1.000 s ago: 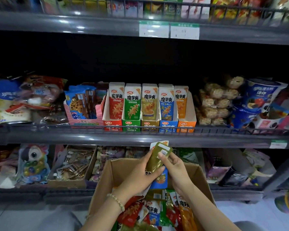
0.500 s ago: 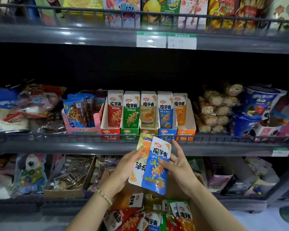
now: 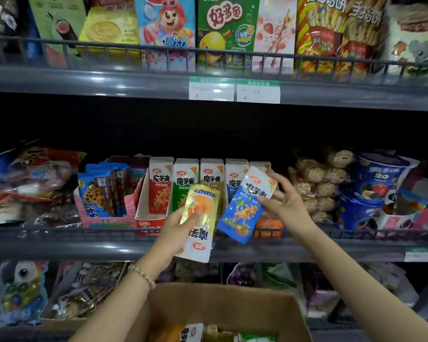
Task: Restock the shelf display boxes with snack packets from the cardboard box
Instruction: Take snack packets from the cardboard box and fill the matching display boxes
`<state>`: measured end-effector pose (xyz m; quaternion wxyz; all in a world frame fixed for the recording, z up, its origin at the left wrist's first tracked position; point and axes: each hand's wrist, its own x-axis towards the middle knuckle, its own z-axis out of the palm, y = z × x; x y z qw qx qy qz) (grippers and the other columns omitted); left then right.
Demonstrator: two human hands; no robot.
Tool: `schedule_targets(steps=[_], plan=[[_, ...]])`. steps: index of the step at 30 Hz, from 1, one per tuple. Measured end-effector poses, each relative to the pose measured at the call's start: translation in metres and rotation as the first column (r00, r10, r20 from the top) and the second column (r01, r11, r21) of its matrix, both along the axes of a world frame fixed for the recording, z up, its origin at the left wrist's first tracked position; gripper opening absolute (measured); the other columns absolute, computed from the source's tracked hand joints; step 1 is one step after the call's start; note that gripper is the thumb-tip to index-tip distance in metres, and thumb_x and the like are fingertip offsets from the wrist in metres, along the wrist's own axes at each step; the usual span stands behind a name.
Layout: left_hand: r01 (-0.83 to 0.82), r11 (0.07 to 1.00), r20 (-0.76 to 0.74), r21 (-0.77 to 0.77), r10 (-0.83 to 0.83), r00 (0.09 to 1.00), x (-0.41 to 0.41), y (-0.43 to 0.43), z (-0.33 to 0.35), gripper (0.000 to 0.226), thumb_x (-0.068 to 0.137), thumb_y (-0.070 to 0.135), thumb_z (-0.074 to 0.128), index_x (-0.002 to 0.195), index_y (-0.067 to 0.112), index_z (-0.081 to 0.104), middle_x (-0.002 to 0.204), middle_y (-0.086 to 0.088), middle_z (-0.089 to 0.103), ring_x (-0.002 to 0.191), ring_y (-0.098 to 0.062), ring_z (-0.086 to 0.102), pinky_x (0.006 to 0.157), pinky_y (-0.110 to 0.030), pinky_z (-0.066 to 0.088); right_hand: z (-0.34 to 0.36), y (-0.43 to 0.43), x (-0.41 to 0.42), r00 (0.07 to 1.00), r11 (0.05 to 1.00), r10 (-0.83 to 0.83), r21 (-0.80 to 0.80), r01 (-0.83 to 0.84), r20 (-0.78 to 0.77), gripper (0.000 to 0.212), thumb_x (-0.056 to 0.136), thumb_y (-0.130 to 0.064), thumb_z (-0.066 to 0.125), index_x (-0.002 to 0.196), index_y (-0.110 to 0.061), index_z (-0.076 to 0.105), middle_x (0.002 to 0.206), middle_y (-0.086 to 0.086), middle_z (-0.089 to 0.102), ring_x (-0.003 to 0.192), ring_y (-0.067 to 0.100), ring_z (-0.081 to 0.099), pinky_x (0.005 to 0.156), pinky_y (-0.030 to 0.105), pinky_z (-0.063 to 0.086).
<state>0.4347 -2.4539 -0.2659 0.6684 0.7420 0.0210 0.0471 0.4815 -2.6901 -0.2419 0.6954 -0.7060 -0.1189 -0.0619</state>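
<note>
My left hand [image 3: 175, 232] clamps the gold packet [image 3: 200, 219], right hand [image 3: 289, 206] pinches the blue packet [image 3: 244, 208], next into matching display boxes [image 3: 143, 206] at 12 o'clock

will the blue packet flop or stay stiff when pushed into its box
Probably fairly floppy: the blue packet is a thin, flat pouch pinched near its top by the right hand. Likely light, since a loose pinch alone carries it. Its glossy film may be slippery.

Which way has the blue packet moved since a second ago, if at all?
Yes: the blue packet rose from over the cardboard box, below the shelf rail, to in front of the display boxes above it.
</note>
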Motion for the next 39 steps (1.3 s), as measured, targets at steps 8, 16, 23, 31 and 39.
schedule_targets(steps=[8,16,23,31,39], plan=[[-0.032,0.998,-0.014,-0.061,0.031,0.999,0.029,0.004,0.009,0.015,0.094,0.041,0.051,0.107,0.036,0.057,0.103,0.018,0.059,0.097,-0.005,0.051,0.069,-0.027,0.042,0.013,-0.004,0.083,0.956,0.983,-0.124,-0.097,0.155,0.266,0.054,0.082,0.011,0.062,0.124,-0.018,0.043,0.103,-0.002,0.062,0.091,0.002,0.065,0.071,0.019,0.056],[-0.009,0.999,-0.009,-0.05,0.009,1.0,0.042,0.006,-0.002,0.027,0.091,0.039,0.055,0.113,0.025,0.064,0.111,0.004,0.069,0.108,-0.018,0.061,0.093,-0.041,0.048,-0.021,0.011,0.126,0.946,0.758,-0.047,-0.605,0.243,0.322,0.057,0.083,-0.016,0.071,0.131,-0.034,0.045,0.13,-0.003,0.055,0.12,0.02,0.052,0.088,0.049,0.053],[0.009,0.994,0.033,-0.108,-0.006,0.999,0.043,0.001,-0.002,0.012,0.091,0.023,0.059,0.101,0.025,0.065,0.099,0.009,0.072,0.092,-0.005,0.066,0.072,-0.02,0.049,-0.026,0.012,0.13,0.86,0.499,-0.095,-0.724,0.477,0.501,0.056,0.078,-0.026,0.075,0.129,-0.028,0.052,0.135,-0.001,0.047,0.128,0.022,0.04,0.106,0.039,0.035],[-0.129,0.946,0.109,-0.297,0.168,0.98,0.045,-0.003,0.01,0.011,0.087,0.021,0.065,0.098,0.019,0.065,0.09,0.006,0.074,0.081,-0.008,0.069,0.072,-0.027,0.054,-0.016,0.06,0.039,0.959,0.952,-0.003,-0.294,0.09,0.285,0.019,0.095,-0.03,0.05,0.112,-0.024,0.055,0.104,-0.009,0.062,0.098,0.005,0.06,0.081,0.017,0.049],[-0.086,0.939,0.18,-0.333,0.153,0.972,0.048,-0.001,0.013,0.016,0.087,0.02,0.063,0.103,0.016,0.062,0.09,0.002,0.074,0.079,-0.008,0.07,0.064,-0.019,0.056,-0.015,0.084,0.019,0.977,0.988,0.114,0.123,-0.092,-0.179,0.022,0.079,-0.01,0.073,0.1,-0.012,0.067,0.095,0.008,0.074,0.082,0.019,0.07,0.068,0.025,0.056]])
